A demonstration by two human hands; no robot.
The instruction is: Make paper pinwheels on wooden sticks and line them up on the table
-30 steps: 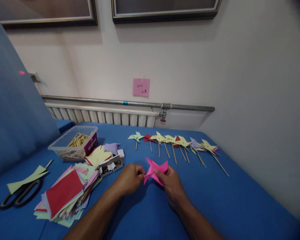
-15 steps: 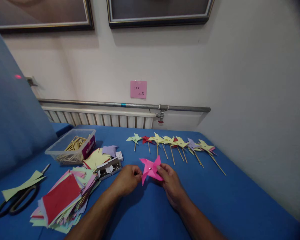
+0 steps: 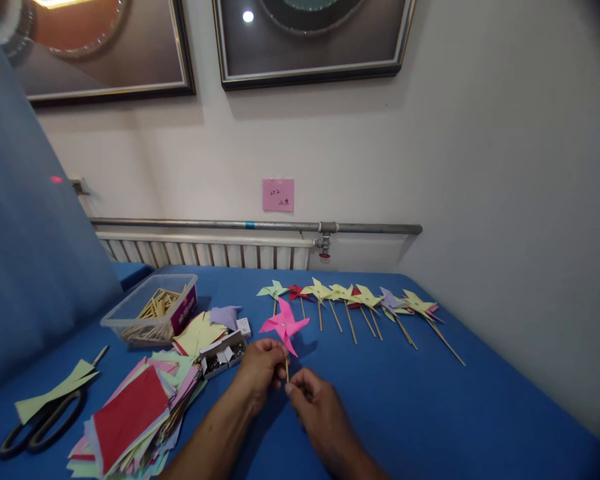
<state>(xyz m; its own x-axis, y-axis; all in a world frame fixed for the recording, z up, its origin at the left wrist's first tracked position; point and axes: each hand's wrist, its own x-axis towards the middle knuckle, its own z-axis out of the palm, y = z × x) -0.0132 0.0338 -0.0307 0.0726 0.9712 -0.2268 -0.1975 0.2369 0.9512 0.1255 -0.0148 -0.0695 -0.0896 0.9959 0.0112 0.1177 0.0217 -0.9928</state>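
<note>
A bright pink paper pinwheel (image 3: 286, 325) with a small metal pin at its centre stands upright on a thin wooden stick (image 3: 287, 369). My left hand (image 3: 263, 368) is closed round the upper part of that stick, just under the blades. Lower down, my right hand (image 3: 313, 403) pinches the stick's bottom end between thumb and fingers. Behind them, several finished-looking pinwheels (image 3: 365, 298) in yellow, red, green and purple lie in a row with their sticks toward me. Left of my left hand is a small open box of metal pins (image 3: 223, 355).
On the left are a clear plastic tub (image 3: 150, 309) of wooden sticks, a pile of coloured paper (image 3: 135, 420), and black-handled scissors (image 3: 55, 423) under a folded green paper strip (image 3: 57, 390). A blue cloth (image 3: 430, 413) covers the table; a wall and radiator (image 3: 215, 253) stand behind.
The pink pinwheel has turned and moved up and left. My right hand has left its blades and moved down to the stick, which now shows. The camera has tilted up slightly.
</note>
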